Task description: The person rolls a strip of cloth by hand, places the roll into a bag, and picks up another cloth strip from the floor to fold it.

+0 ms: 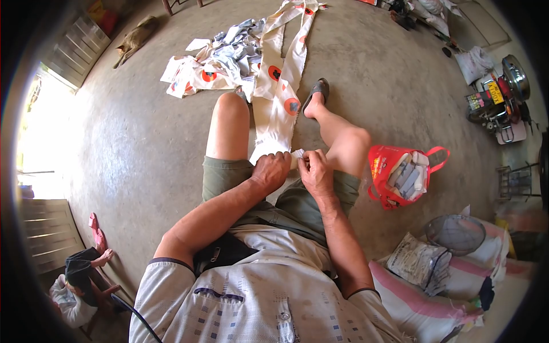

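Note:
A long white cloth strip with red and black round prints runs from the floor up to my lap, between my knees. My left hand is closed on its near end, knuckles up. Just right of it, my right hand pinches a small white piece of the cloth between thumb and fingers. The two hands are a short gap apart, with white cloth between them. How the cloth is folded under my fingers is hidden.
A pile of cloth scraps lies ahead on the floor. A red bag of folded pieces stands right of my knee. Sacks lie at lower right, a motorcycle farther back. A dog lies upper left; a person sits lower left.

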`<action>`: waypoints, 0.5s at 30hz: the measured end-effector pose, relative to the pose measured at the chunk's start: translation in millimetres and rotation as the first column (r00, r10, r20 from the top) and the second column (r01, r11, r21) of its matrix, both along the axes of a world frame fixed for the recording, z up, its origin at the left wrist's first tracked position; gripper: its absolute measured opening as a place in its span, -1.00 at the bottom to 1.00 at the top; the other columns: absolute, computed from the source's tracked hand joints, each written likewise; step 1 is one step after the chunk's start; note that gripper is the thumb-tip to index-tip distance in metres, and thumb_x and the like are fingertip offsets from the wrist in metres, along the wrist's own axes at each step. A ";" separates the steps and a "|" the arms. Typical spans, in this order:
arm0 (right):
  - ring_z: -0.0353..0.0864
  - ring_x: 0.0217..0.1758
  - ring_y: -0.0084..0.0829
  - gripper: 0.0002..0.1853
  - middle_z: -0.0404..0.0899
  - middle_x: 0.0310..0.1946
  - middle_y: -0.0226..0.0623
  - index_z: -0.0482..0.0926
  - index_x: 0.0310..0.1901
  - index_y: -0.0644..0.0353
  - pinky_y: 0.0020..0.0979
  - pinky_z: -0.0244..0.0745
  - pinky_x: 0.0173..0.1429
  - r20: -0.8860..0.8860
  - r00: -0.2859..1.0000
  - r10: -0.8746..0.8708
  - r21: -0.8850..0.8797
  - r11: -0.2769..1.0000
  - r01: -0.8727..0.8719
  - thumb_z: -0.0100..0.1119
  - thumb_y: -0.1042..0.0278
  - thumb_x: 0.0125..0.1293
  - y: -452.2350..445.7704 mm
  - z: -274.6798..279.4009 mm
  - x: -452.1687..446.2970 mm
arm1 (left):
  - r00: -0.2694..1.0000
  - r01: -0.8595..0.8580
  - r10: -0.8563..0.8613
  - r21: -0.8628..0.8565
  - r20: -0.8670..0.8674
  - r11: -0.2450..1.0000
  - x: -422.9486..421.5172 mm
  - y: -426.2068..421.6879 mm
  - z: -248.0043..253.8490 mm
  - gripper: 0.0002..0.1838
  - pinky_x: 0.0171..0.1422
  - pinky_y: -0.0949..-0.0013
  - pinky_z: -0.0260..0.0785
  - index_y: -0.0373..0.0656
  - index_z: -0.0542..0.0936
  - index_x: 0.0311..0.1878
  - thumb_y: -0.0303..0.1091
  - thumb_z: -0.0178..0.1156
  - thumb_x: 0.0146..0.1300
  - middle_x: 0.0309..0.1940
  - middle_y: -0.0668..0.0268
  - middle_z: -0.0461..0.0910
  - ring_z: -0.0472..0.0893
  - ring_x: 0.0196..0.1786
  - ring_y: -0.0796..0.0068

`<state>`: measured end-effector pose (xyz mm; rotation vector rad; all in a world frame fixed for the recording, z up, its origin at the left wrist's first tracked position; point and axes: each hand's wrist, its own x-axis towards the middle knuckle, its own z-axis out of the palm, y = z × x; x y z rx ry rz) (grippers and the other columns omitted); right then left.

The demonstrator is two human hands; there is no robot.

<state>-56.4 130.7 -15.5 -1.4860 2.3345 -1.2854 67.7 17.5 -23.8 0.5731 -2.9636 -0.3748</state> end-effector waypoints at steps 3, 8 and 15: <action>0.57 -0.30 -0.01 -0.89 0.52 -0.31 -0.10 0.48 -0.30 0.24 -0.07 0.52 -0.23 -0.114 0.993 0.030 0.109 0.994 -0.018 0.21 0.43 0.28 2.1 -9.5 -4.2 | 1.000 0.018 -0.018 -0.012 0.007 1.000 1.1 2.1 -1.3 -0.86 -0.27 0.10 0.57 -0.26 0.48 -0.21 -0.42 0.08 0.21 -0.36 0.03 0.65 0.70 -0.36 0.09; 0.56 -0.30 0.02 -0.90 0.53 -0.36 -0.03 0.47 -0.33 0.27 -0.04 0.49 -0.20 -0.059 0.994 -0.093 0.057 0.994 0.096 0.15 0.46 0.29 -1.5 -13.1 -8.1 | 1.000 0.016 -0.016 0.003 -0.014 1.000 0.9 3.2 3.0 -0.79 -0.24 0.06 0.55 -0.29 0.48 -0.11 -0.44 0.07 0.20 -0.36 0.04 0.62 0.69 -0.33 0.04; 0.55 -0.34 0.04 -0.90 0.53 -0.41 -0.02 0.49 -0.33 0.27 -0.05 0.49 -0.20 -0.089 0.981 -0.170 0.021 0.985 0.172 0.16 0.45 0.28 -4.1 -14.8 -14.2 | 0.999 0.019 -0.021 -0.041 -0.040 0.999 3.3 2.2 4.5 -0.70 -0.22 0.12 0.56 -0.36 0.50 -0.02 -0.42 0.07 0.22 -0.34 0.04 0.64 0.70 -0.31 0.10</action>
